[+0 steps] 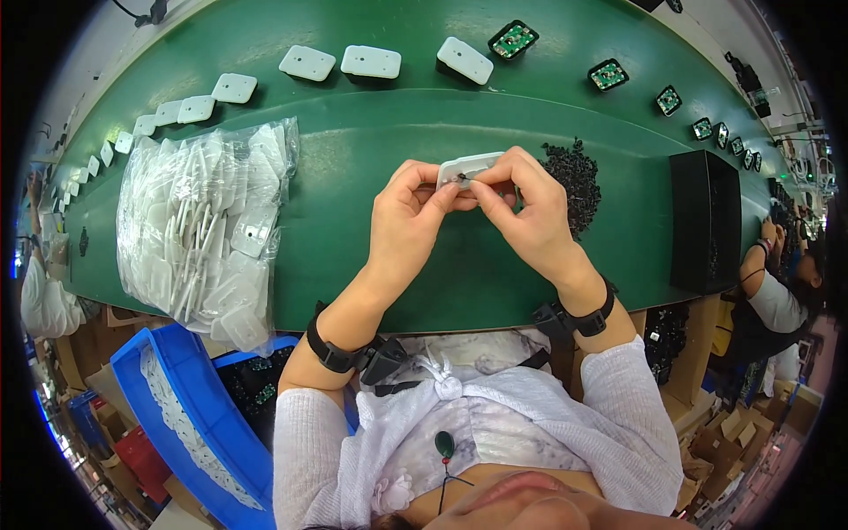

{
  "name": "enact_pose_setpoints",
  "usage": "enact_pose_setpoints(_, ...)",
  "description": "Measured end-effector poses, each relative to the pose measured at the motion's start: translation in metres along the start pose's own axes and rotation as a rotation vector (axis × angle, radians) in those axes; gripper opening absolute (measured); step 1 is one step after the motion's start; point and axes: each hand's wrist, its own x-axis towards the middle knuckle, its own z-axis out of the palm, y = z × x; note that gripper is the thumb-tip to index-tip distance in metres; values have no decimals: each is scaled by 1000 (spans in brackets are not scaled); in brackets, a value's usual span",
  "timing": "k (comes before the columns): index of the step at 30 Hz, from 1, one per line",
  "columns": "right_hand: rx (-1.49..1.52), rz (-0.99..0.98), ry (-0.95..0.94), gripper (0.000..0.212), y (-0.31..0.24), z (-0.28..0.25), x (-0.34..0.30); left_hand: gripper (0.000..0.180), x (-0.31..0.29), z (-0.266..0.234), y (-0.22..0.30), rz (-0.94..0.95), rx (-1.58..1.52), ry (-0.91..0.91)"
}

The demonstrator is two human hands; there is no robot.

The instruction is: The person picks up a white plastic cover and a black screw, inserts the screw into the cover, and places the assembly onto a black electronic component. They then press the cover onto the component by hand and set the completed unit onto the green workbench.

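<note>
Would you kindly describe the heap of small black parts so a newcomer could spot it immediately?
On the green table, look just right of the person's right hand. There lies a loose mound of tiny black pieces, unlike the solid-walled black box farther right.

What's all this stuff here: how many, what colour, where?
Table: one, green, middle
Held lid: one, white, centre
Bagged lids: many, white, left
Row of lids: many, white, far left
Circuit boards: several, green, far right
Small parts: many, black, right of centre
Box: one, black, right
Bin: one, blue, lower left
Cartons: several, brown, lower right
Other people: at least two, pale-sleeved, sides
Wristbands: two, black, forearms
Left hand, right hand: two, bare, centre
</note>
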Motion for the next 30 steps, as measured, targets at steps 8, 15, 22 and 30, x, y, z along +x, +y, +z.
enact_pose_setpoints(8,390,236,-26,9,5,11,-2,4,-2,2,1,302,235,12)
enact_pose_setpoints(15,100,180,-94,8,-2,12,-8,4,0,-8,-5,393,362,8)
enact_pose_setpoints(22,252,149,-55,11,0,11,-9,5,-2,-5,-1,548,514,-8)
enact_pose_setpoints(30,91,-29,182,29,-2,-5,1,7,-5,0,8,198,43,-25)
